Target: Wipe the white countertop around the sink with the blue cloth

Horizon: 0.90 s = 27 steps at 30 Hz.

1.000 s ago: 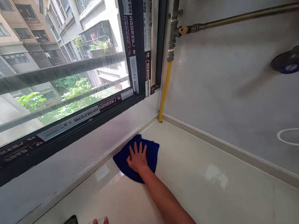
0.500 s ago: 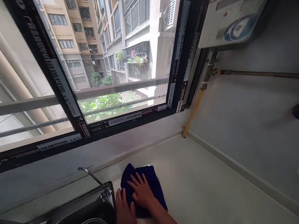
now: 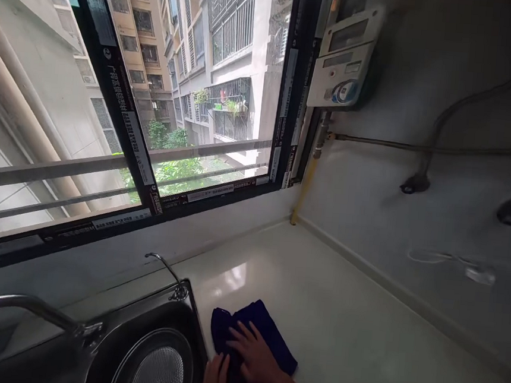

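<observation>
Blue cloth (image 3: 273, 331) on the pale countertop (image 3: 360, 320), just right of the sink (image 3: 183, 316): your right hand (image 3: 257, 357) lies over it, fingers slightly apart, clamping nothing; whether your left hand (image 3: 216, 380), at its near left part, pinches fabric, you cannot tell. Even palm pressure best prevents bunching; the raised sink edge may snag folds.

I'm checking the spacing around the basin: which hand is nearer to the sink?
The left. The left hand is close beside the sink, at the blue cloth's sink-side edge; the right hand is farther away, spread on the cloth.
</observation>
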Tool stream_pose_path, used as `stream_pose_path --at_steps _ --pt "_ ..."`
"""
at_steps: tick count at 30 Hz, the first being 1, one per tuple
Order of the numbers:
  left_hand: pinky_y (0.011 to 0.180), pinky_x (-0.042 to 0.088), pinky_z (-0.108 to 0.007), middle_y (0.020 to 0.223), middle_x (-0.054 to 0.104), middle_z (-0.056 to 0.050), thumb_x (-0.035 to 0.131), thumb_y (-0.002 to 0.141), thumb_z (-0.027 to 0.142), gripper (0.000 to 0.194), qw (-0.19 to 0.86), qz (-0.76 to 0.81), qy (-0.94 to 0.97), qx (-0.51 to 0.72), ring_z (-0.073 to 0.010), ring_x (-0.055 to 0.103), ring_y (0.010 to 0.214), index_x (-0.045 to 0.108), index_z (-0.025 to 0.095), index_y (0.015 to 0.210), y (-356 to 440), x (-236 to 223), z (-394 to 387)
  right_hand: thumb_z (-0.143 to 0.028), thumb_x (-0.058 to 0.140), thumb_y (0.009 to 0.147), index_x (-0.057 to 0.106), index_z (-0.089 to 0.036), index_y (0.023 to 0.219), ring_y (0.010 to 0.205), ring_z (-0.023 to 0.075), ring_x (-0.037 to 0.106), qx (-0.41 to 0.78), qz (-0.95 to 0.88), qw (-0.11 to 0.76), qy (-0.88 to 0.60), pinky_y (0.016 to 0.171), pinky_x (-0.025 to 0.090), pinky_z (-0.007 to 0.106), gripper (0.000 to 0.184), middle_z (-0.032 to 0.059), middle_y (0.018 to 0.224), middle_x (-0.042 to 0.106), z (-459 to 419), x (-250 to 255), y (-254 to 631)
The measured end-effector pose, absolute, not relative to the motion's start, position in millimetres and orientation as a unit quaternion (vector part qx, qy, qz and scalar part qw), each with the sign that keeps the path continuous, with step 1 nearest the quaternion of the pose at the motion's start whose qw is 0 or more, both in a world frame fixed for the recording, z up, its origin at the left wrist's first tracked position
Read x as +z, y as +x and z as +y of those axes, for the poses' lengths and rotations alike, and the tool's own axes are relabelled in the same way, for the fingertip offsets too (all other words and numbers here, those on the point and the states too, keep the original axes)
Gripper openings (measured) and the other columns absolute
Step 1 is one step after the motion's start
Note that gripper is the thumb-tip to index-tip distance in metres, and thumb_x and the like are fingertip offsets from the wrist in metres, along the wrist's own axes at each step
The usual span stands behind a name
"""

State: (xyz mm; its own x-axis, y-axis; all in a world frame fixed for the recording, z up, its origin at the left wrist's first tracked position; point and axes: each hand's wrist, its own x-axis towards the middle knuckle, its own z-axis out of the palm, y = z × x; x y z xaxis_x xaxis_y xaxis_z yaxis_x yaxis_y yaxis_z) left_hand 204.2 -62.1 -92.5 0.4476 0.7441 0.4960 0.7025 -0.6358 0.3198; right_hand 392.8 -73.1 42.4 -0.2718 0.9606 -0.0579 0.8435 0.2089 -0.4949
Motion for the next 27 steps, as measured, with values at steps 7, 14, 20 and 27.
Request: stream_pose_path --at_steps 7,14,20,27 --pt "0.101 0.058 -0.049 0.13 0.065 -0.02 0.064 0.077 0.027 0.055 0.081 0.345 0.894 0.276 -0.0323 0.062 0.123 0.061 0.014 0.13 179 -84 -102 -0.01 0.047 0.066 0.04 -0.036 0.149 0.155 0.0286 0.012 0.174 -0.696 0.154 -0.679 0.125 0.011 0.064 0.087 -0.0019 0.166 0.024 -163 26 375" --pt "0.11 0.052 -0.047 0.155 0.04 -0.022 0.045 0.096 0.03 0.051 0.16 0.364 0.876 0.274 -0.0288 0.044 0.142 0.043 0.014 0.144 167 -45 -125 -0.008 0.044 0.073 0.037 -0.037 0.151 0.155 0.0276 0.016 0.1 -0.634 0.166 -0.749 0.125 0.016 0.063 0.083 -0.0024 0.165 0.025 -235 15 389" --pt "0.111 0.047 -0.058 0.156 0.035 -0.024 0.042 0.097 0.03 0.049 0.139 0.399 0.868 0.262 -0.0374 0.036 0.146 0.046 0.012 0.143 176 -26 -130 -0.012 0.039 0.083 0.033 -0.039 0.152 0.151 0.0254 0.028 -0.013 -0.534 0.123 -0.836 0.123 0.026 0.059 0.075 -0.0036 0.162 0.032 -327 -5 445" --pt "0.103 0.054 -0.053 0.167 0.007 -0.02 0.05 0.094 0.025 0.055 0.037 0.358 0.903 0.234 -0.0417 0.04 0.142 0.04 0.022 0.148 178 -14 -144 -0.032 0.046 0.088 0.026 -0.037 0.155 0.151 0.0301 0.027 -0.103 -0.46 0.113 -0.875 0.122 0.024 0.061 0.07 0.0008 0.162 0.032 -434 -42 449"
